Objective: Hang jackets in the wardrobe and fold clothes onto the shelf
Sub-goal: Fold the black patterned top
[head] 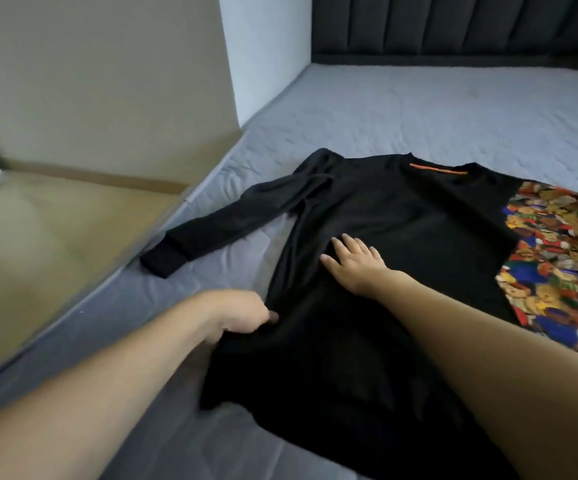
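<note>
A black long-sleeved top (401, 216) with an orange strip at the collar lies spread flat on the grey bed (419, 112). Its left sleeve stretches out toward the bed's left edge. My left hand (239, 315) pinches the top's left side edge, fingers curled into the fabric. My right hand (356, 265) lies flat on the middle of the top with its fingers spread and straight. The lower part of the top runs under my right forearm.
A bright cloth printed with teddy bears (557, 258) lies under the top's right side. A dark padded headboard (453, 26) stands at the far end of the bed. Beige floor and a wall panel (90, 81) lie to the left.
</note>
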